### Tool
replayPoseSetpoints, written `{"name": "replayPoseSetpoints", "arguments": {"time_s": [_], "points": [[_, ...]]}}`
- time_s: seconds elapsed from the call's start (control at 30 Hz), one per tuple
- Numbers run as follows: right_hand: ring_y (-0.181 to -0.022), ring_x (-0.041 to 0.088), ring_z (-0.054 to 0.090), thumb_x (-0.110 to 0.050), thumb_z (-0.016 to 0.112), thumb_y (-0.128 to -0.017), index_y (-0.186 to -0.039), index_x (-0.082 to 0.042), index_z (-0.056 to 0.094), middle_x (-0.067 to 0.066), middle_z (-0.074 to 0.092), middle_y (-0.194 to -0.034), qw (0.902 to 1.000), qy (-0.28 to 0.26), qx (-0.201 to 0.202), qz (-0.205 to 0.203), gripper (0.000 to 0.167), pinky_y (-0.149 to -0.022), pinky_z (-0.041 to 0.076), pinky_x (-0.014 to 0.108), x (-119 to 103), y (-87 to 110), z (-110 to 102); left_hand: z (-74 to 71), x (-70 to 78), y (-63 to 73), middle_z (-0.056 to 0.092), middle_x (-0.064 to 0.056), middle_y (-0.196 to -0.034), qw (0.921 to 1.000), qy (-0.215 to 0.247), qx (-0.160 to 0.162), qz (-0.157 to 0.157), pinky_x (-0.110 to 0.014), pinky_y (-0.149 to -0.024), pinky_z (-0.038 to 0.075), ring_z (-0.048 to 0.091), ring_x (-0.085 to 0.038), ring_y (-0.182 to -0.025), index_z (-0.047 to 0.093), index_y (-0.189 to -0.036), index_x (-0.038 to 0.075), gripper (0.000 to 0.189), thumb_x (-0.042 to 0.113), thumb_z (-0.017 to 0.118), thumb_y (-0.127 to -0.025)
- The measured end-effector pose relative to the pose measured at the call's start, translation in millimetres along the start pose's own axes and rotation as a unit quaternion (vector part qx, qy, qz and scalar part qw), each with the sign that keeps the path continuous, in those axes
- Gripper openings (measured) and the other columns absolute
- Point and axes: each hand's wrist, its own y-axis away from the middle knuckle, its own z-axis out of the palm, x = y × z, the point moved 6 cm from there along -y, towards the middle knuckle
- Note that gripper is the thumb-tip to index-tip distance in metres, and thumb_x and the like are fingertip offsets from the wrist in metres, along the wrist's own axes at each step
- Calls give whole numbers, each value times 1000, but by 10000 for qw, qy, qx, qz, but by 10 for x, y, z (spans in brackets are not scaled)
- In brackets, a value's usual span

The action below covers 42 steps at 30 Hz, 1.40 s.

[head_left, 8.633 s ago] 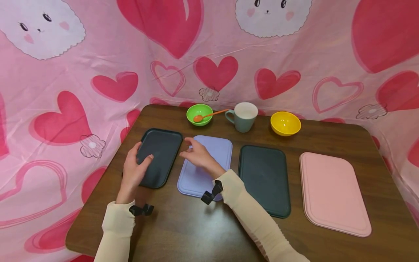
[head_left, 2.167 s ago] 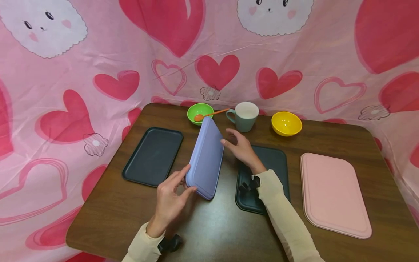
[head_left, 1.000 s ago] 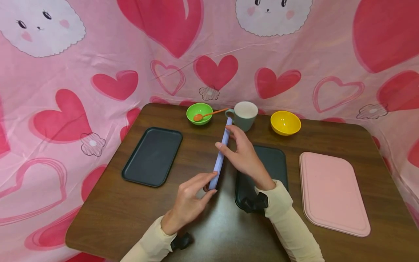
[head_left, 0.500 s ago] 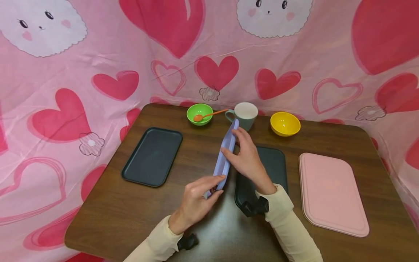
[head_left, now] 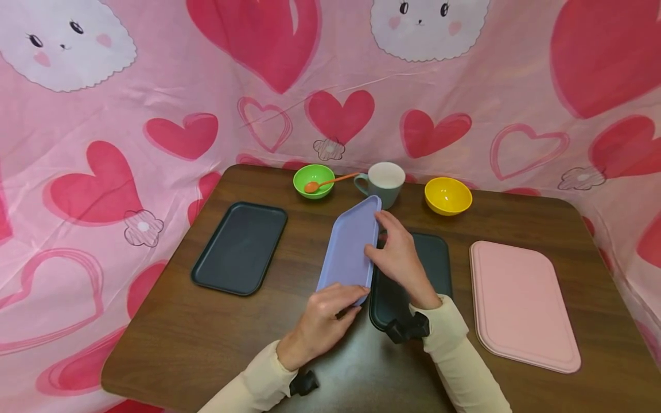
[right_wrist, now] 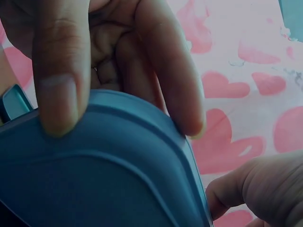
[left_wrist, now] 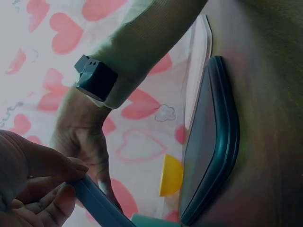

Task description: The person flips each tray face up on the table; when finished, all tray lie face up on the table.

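Observation:
A lavender tray is held tilted above the table, its rimmed hollow face showing in the head view. My left hand pinches its near right corner between thumb and fingers. Farther up the right edge, my right hand grips the rim, with the thumb on the hollow face. In the right wrist view the thumb and fingers straddle the rim of the tray, which looks bluish there. Just right of it, partly covered by my right hand and forearm, lies a dark green tray.
A dark tray lies to the left and a pink tray to the right. Along the back stand a green bowl with an orange spoon, a grey-green mug and a yellow bowl.
The lavender tray lay flat, then was raised on edge by my left hand. My right hand took hold, and the tray has turned over past vertical, baring its hollow face.

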Motion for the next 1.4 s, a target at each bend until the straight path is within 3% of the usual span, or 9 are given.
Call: {"name": "replayPoseSetpoints", "arguments": {"time_s": [0.2, 0.43, 0.57, 0.7, 0.8, 0.93, 1.0, 1.23, 1.4], "points": [[-112, 40, 68, -10, 67, -83, -148, 3, 44, 18, 39, -159, 9998, -11, -31, 199, 70, -97, 54, 49, 107, -3, 4, 82, 6, 13, 77, -9, -106, 9990, -321, -315, 24, -25, -83, 56, 72, -17, -92, 74, -110, 0, 40, -11, 79, -72], [-112, 38, 70, -10, 66, -83, -147, 1, 45, 15, 42, -158, 9990, -222, 43, 382, 69, -93, 56, 48, 212, -10, -6, 105, -72, 33, 71, -7, -119, 9943, -269, -902, -503, -26, -91, 55, 66, -18, -105, 71, -120, 5, 47, 6, 85, -76], [-114, 40, 68, -8, 67, -84, -148, -1, 45, 16, 44, -157, 9981, -376, 7, 485, 68, -90, 57, 47, 257, -18, -7, -17, -240, 28, 69, -10, -122, 9937, -97, -749, -832, -34, -95, 56, 65, -23, -113, 68, -122, 2, 54, 15, 89, -74], [-118, 41, 66, -8, 67, -85, -149, -2, 44, 16, 42, -158, 9969, -447, -75, 649, 68, -92, 56, 47, 292, -15, -8, -182, -577, 58, 71, -15, -117, 9847, -159, -408, -1685, -40, -82, 59, 68, -28, -100, 69, -118, -1, 46, 10, 85, -76], [-121, 40, 64, -8, 66, -86, -150, -3, 43, 16, 41, -158, 9959, -475, -134, 752, 69, -94, 55, 47, 319, -14, -6, -253, -874, 156, 71, -18, -110, 9635, -214, -378, -2642, -42, -74, 58, 68, -29, -89, 69, -119, -1, 44, 8, 83, -78], [-123, 40, 63, -8, 66, -87, -151, -4, 42, 16, 41, -159, 9950, -509, -180, 838, 69, -95, 54, 47, 357, -14, 0, -250, -1194, 335, 71, -18, -111, 9228, -34, -592, -3808, -44, -79, 58, 69, -30, -93, 65, -126, 2, 49, 11, 81, -80], [-124, 40, 62, -8, 66, -87, -151, -5, 41, 16, 41, -159, 9945, -528, -213, 880, 69, -95, 54, 47, 377, -16, 6, -228, -1300, 416, 70, -19, -117, 9037, 167, -665, -4227, -45, -83, 57, 68, -31, -98, 62, -130, 2, 53, 12, 81, -81], [-128, 38, 59, -8, 65, -89, -154, -8, 38, 19, 42, -157, 9899, -774, -375, 1126, 70, -95, 53, 47, 437, -21, 33, -151, -1429, 546, 59, -24, -136, 8547, 1238, -479, -5019, -48, -96, 55, 63, -38, -115, 50, -141, 0, 66, 11, 78, -83], [-123, 35, 64, -9, 64, -90, -154, -11, 39, 22, 47, -153, 9876, -804, -415, 1284, 68, -80, 60, 32, 474, -16, 41, -76, -1463, 602, 48, -27, -146, 8070, 2255, -228, -5453, -46, -99, 52, 55, -42, -127, 41, -148, 0, 70, 10, 71, -86]]}}
